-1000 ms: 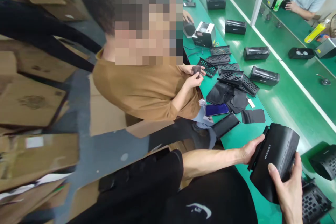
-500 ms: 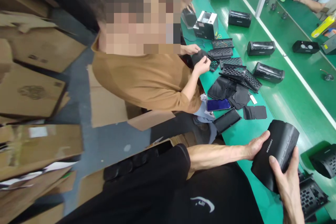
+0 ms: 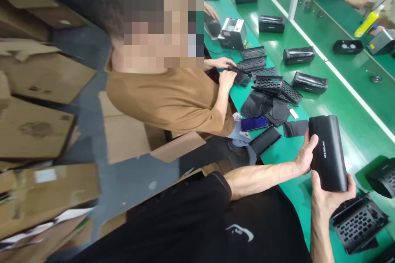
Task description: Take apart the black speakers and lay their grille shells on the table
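Both of my hands hold a black speaker housing (image 3: 328, 152) above the green table edge, its smooth face with white MERKURY lettering turned up toward me. My left hand (image 3: 304, 157) grips the upper left side with the thumb on the face. Around the lower end, my right hand (image 3: 331, 199) is closed, thumb at one corner and fingers at the other; the underside is hidden. Just below my right hand lies a black perforated grille shell (image 3: 359, 222). Close to my left hand are a flat black sheet (image 3: 295, 128) and a black panel (image 3: 266, 139).
A co-worker in a brown shirt (image 3: 163, 98) sits to my left, hands on a grille. Grille shells (image 3: 268, 83), black sheets (image 3: 256, 104) and a phone (image 3: 253, 123) lie between us. Speakers (image 3: 310, 83) line the green surface beyond. Cardboard boxes (image 3: 37, 127) fill the floor at left.
The speaker housing has turned so its lettered face looks more squarely at me, and the slotted side is out of sight. My right hand has shifted to its lower end. The co-worker's hands have lowered.
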A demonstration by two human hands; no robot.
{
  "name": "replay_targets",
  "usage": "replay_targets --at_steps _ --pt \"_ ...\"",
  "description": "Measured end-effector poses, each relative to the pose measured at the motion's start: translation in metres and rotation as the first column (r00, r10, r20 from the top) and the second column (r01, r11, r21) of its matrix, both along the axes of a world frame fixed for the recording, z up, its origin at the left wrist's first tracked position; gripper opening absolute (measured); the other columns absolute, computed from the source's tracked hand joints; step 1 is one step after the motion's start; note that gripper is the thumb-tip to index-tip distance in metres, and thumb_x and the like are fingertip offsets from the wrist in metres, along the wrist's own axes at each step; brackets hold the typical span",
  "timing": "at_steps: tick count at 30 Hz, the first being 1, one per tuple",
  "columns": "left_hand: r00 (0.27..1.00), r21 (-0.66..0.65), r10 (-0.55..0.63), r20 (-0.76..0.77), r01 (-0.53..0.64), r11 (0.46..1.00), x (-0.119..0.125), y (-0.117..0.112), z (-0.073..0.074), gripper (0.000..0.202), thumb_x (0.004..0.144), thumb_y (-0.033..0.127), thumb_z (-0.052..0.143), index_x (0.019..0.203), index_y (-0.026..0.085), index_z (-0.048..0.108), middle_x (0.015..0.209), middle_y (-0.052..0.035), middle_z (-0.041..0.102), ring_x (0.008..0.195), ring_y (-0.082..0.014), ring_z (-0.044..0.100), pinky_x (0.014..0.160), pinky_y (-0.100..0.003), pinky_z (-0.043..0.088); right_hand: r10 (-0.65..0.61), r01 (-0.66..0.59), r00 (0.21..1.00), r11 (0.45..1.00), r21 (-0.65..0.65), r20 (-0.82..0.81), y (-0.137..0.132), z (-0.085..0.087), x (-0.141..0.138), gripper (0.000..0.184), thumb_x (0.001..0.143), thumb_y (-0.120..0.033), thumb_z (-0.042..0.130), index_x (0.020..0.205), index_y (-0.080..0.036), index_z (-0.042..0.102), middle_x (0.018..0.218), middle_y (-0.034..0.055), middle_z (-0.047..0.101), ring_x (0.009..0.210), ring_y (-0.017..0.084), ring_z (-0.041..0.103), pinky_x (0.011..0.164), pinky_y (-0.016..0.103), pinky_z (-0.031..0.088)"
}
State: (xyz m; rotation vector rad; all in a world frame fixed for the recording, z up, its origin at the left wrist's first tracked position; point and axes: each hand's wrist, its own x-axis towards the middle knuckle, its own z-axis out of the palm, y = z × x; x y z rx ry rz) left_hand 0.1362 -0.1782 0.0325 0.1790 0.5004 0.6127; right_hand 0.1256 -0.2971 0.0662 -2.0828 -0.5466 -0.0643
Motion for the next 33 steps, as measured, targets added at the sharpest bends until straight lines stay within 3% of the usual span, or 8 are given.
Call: replay_targets --at_steps 3,7,12,18,21,27,30,33 --pt "0.996 0.078 0.078 -0.040 -0.075 0.994 -0.002 0.000 0.008 0.084 0.081 0.069 0.082 0.150 0.030 0.052 0.131 -0.0087 0.072 0.120 -0.0296 0.069 0.107 -0.046 0.054 0.002 -0.004 0.992 1.000 0.015 0.127 0.003 -0.002 0.012 0.107 0.068 -0.065 0.094 0.148 -0.011 0.048 0.146 0.0247 0.049 0.139 0.046 0.050 0.121 0.070 0.035" --pt "0.991 0.260 -0.130 -0.018 0.130 0.957 -0.016 0.045 0.019 0.092 0.067 0.063 0.094 0.144 0.030 0.058 0.139 -0.0100 0.068 0.127 -0.0330 0.066 0.108 -0.050 0.053 0.031 -0.038 0.994 0.997 0.066 0.102 -0.017 0.025 0.032 0.108 0.068 -0.061 0.096 0.152 -0.012 0.051 0.149 0.0222 0.050 0.139 0.045 0.051 0.121 0.068 0.035" --pt "0.975 0.733 -0.222 0.001 0.150 0.663 -0.031 0.121 0.055 0.108 0.040 0.036 0.108 0.140 0.031 0.068 0.155 -0.0053 0.058 0.154 -0.0376 0.046 0.125 -0.050 0.038 0.100 -0.100 0.994 0.995 0.019 -0.031 -0.044 0.060 0.049 0.113 0.060 -0.066 0.098 0.151 -0.015 0.056 0.149 0.0204 0.054 0.136 0.047 0.052 0.119 0.072 0.033" --pt "0.940 0.854 -0.303 -0.153 0.281 0.439 -0.038 0.125 0.086 0.098 0.051 0.041 0.102 0.143 0.028 0.070 0.146 -0.0072 0.065 0.145 -0.0419 0.054 0.124 -0.053 0.039 0.142 -0.137 0.988 0.989 0.063 -0.068 -0.050 0.068 0.058 0.108 0.063 -0.062 0.096 0.152 -0.017 0.054 0.150 0.0202 0.056 0.131 0.044 0.056 0.116 0.070 0.037" --pt "0.951 0.828 -0.253 -0.179 0.285 0.483 -0.043 0.112 0.074 0.093 0.056 0.038 0.100 0.143 0.030 0.070 0.149 -0.0058 0.064 0.144 -0.0403 0.054 0.125 -0.051 0.039 0.154 -0.151 0.979 0.988 0.029 -0.137 -0.056 0.072 0.066 0.106 0.065 -0.064 0.093 0.152 -0.017 0.053 0.152 0.0214 0.055 0.133 0.045 0.055 0.117 0.069 0.035" --pt "0.955 0.305 -0.295 0.009 0.279 0.911 -0.041 0.044 0.016 0.084 0.061 0.049 0.094 0.139 0.024 0.070 0.124 -0.0081 0.077 0.121 -0.0319 0.069 0.108 -0.042 0.050 0.166 -0.143 0.957 0.984 0.111 -0.238 -0.064 0.044 0.063 0.132 0.072 -0.070 0.083 0.174 -0.031 0.009 0.157 0.0179 0.055 0.128 0.043 0.062 0.106 0.068 0.048" --pt "0.860 0.074 -0.492 0.139 0.486 0.871 -0.044 0.007 -0.008 0.080 0.065 0.066 0.088 0.129 0.020 0.074 0.125 -0.0133 0.078 0.120 -0.0332 0.070 0.105 -0.043 0.051 0.193 -0.216 0.960 0.971 -0.099 -0.203 -0.051 0.015 0.053 0.118 0.067 -0.076 0.082 0.167 -0.031 0.038 0.141 0.0144 0.067 0.123 0.046 0.062 0.105 0.070 0.048" --pt "0.774 0.156 -0.631 0.050 0.618 0.770 -0.055 0.007 -0.018 0.091 0.067 0.069 0.088 0.142 0.023 0.067 0.141 -0.0161 0.071 0.128 -0.0361 0.065 0.109 -0.050 0.049 0.221 -0.245 0.963 0.956 -0.160 -0.151 -0.046 0.012 0.055 0.106 0.066 -0.071 0.085 0.158 -0.032 0.051 0.147 0.0115 0.063 0.135 0.048 0.054 0.115 0.068 0.042"
